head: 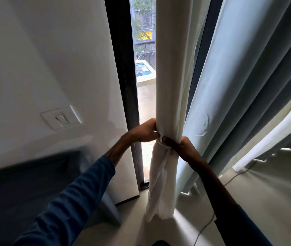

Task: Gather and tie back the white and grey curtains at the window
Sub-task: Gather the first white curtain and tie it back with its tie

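White curtain (169, 86): off-white, gathered into one narrow upright column, smooth and tight above the grip, looser and crumpled below it, with a limp tail of the same cloth trailing down to the floor (158, 233). Cinched at grip height by a wrap of white cloth (161, 144), twisted into a small knot-like fold; impossible to tell whether a separate band or part of the curtain itself.

Left hand (144, 131): pressed against the left side of the column, just above the wrap, fingers curled round the gathered cloth. Right hand (182, 148): against the right side, slightly lower, fingers curled tight round the column with one dark finger lying across the wrap. Column squeezed between the two hands, both touching it at the cinch.

Grey curtain (238, 86): pale blue-grey, in long heavy folds, just right of the grip, hanging loose and touched by neither hand. Farther right, edge of another white sheer (272, 134).

Left of the grip: dark window frame (123, 86), with a strip of glass between frame and column; farther left, white wall (43, 59) with a light switch (62, 118). Below and right of the grip: thin cable (210, 221) across the floor. Blue sleeve (70, 201) on the left forearm.
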Motion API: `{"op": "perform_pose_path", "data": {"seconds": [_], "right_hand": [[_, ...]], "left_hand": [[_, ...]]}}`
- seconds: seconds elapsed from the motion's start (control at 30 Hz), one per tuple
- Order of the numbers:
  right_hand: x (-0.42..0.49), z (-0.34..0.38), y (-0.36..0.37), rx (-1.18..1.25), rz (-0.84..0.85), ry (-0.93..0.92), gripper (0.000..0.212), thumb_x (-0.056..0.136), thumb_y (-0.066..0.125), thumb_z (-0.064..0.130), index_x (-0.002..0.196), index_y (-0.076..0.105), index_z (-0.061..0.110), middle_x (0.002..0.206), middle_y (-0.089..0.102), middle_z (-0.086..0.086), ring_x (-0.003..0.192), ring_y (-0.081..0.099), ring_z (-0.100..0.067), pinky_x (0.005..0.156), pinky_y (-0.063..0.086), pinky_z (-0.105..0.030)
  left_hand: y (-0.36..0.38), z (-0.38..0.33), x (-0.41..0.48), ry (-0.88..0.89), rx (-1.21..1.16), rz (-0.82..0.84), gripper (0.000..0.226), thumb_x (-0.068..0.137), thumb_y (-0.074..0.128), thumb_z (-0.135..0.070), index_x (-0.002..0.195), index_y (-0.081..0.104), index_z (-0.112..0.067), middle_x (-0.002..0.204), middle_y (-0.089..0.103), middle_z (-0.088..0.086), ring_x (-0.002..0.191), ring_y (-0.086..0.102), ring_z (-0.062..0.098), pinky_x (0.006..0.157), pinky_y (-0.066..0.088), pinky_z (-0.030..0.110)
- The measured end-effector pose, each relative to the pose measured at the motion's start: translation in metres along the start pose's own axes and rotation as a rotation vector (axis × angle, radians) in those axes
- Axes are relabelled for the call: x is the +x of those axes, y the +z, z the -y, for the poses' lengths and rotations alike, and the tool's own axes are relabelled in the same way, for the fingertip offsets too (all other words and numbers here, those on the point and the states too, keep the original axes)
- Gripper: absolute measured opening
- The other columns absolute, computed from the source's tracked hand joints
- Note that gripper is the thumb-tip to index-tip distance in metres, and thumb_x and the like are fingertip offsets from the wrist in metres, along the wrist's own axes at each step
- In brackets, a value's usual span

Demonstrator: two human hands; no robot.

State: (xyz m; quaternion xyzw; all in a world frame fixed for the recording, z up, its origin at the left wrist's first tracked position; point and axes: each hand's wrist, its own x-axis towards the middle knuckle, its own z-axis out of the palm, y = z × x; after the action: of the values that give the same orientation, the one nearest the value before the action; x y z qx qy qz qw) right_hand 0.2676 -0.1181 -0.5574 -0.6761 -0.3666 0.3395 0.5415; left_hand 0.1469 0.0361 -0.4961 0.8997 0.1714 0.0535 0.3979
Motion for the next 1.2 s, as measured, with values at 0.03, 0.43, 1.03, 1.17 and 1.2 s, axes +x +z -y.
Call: {"op": "perform_pose_path", "data": {"seconds": [0.03, 0.43, 1.03, 1.17, 1.2], "right_hand": [[0.001, 0.0, 0.0, 0.02, -0.017, -0.014, 0.033, 0.082, 0.081, 0.037, 0.103, 0.076, 0.012, 0.096, 0.077, -0.003, 0.092, 0.072, -0.018, 0.078, 0.059, -0.031], [0.004, 0.004, 0.002, 0.55, 0.088, -0.003, 0.046, 0.085, 0.074, 0.006, 0.129, 0.06, 0.002, 0.118, 0.07, -0.023, 0.109, 0.069, -0.035, 0.087, 0.057, -0.043], [-0.03, -0.008, 0.009, 0.387, -0.249, -0.105, 0.015, 0.077, 0.084, 0.014, 0.092, 0.08, 0.012, 0.087, 0.078, -0.006, 0.074, 0.066, -0.014, 0.064, 0.054, -0.028], [-0.028, -0.004, 0.033, 0.236, -0.205, -0.186, 0.019, 0.077, 0.085, 0.01, 0.093, 0.078, 0.004, 0.08, 0.075, -0.011, 0.066, 0.066, -0.015, 0.056, 0.053, -0.029], [-0.026, -0.005, 0.039, 0.215, -0.186, -0.203, 0.019, 0.077, 0.085, 0.009, 0.093, 0.077, 0.003, 0.079, 0.075, -0.01, 0.066, 0.067, -0.015, 0.055, 0.053, -0.028]], "left_hand": [[0.0, -0.004, -0.003, 0.01, -0.055, 0.036, 0.036, 0.08, 0.066, 0.014, 0.115, 0.064, 0.007, 0.104, 0.069, 0.012, 0.097, 0.067, 0.024, 0.081, 0.058, 0.027], [0.035, 0.014, 0.002, -0.101, -0.257, -0.347, 0.063, 0.072, 0.073, -0.061, 0.106, 0.069, -0.008, 0.092, 0.074, 0.012, 0.082, 0.073, 0.031, 0.068, 0.06, 0.05], [0.013, 0.007, 0.009, -0.312, -0.005, -0.478, 0.055, 0.095, 0.051, -0.059, 0.118, 0.066, -0.012, 0.11, 0.072, 0.007, 0.096, 0.07, 0.028, 0.085, 0.059, 0.042], [0.013, 0.0, 0.011, -0.418, 0.153, -0.364, 0.072, 0.09, 0.037, -0.074, 0.112, 0.066, -0.011, 0.103, 0.072, 0.009, 0.086, 0.072, 0.032, 0.079, 0.061, 0.042], [0.013, -0.003, 0.012, -0.434, 0.124, -0.331, 0.071, 0.092, 0.038, -0.071, 0.112, 0.065, -0.009, 0.1, 0.071, 0.01, 0.082, 0.073, 0.032, 0.076, 0.061, 0.039]]}}
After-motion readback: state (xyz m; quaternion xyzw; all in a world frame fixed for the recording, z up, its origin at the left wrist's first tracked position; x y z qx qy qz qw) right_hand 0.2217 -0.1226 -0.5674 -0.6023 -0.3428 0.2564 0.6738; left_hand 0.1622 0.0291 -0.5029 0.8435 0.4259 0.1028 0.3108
